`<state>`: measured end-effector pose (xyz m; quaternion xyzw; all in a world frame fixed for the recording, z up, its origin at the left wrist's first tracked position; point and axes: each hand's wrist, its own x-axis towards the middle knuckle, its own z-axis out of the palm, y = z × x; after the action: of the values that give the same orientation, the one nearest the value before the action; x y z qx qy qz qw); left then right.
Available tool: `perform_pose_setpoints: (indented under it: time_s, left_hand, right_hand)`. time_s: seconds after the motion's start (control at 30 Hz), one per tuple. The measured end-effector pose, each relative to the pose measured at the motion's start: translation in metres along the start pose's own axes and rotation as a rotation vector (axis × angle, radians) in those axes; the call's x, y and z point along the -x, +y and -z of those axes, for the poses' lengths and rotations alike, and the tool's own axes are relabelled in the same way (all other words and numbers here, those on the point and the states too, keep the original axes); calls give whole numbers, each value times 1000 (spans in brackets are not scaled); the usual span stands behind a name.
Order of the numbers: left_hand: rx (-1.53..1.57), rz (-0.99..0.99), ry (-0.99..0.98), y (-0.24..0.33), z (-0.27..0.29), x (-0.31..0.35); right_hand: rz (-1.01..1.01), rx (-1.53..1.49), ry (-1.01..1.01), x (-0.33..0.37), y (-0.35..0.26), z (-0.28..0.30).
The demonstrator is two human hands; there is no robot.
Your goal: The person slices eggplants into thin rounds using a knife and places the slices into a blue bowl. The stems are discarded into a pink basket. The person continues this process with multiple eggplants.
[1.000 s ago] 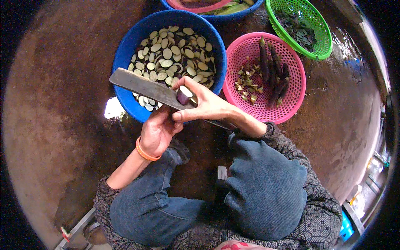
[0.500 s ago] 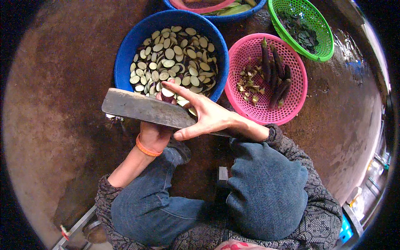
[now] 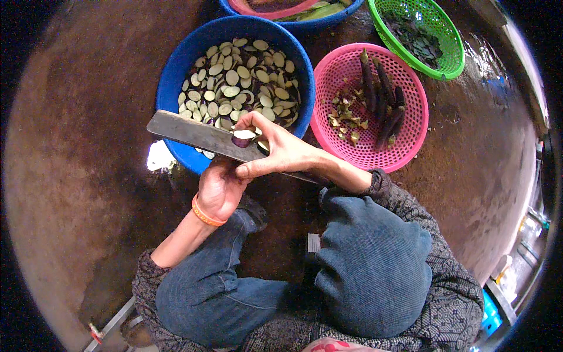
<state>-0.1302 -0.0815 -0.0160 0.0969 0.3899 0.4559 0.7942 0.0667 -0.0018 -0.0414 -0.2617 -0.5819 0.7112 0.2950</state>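
Note:
A long, flat, dark grey slab (image 3: 193,134), like a wide blade or slicing board, slants across in front of me over the near rim of a blue tub (image 3: 167,88). My right hand (image 3: 287,149) lies across it, its index finger curled around a cut piece of purple eggplant (image 3: 243,139) with a white face. The right thumb rests by the slab's near edge. My left hand (image 3: 220,190) is underneath, palm up, an orange band on its wrist; its fingers disappear behind the slab, so their grip is hidden. Many pale eggplant slices (image 3: 231,78) fill the tub.
To the right stands a pink basket (image 3: 419,117) with whole eggplants (image 3: 384,100) and cut-off stem ends (image 3: 349,117). Behind it a green basket (image 3: 457,61) holds dark leaves (image 3: 416,41). Another blue tub (image 3: 328,20) sits at the far edge. My bent knees are close below.
The eggplant piece now shows in front of the slab instead of past its far edge. The slab's left end has risen slightly. More of the left palm shows, with its fingertips now hidden.

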Motion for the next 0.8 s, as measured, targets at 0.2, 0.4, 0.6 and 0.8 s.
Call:
perform_pose_setpoints:
  time_s: [0.2,0.4,0.6,0.8]
  left_hand:
    - [-123,-17,-19,6,-4,0]
    - [-347,-2,180,21,-24,16]
    - [-328,-171,102,21,-46,26]
    - [-383,-183,333,23,-44,22]
  right_hand:
    - [-58,-13,74,-2,0,3]
    - [31,31,53,1,4,1]
    - [7,153,114,-2,7,-8]
    - [-108,242,90,-9,14,-5]
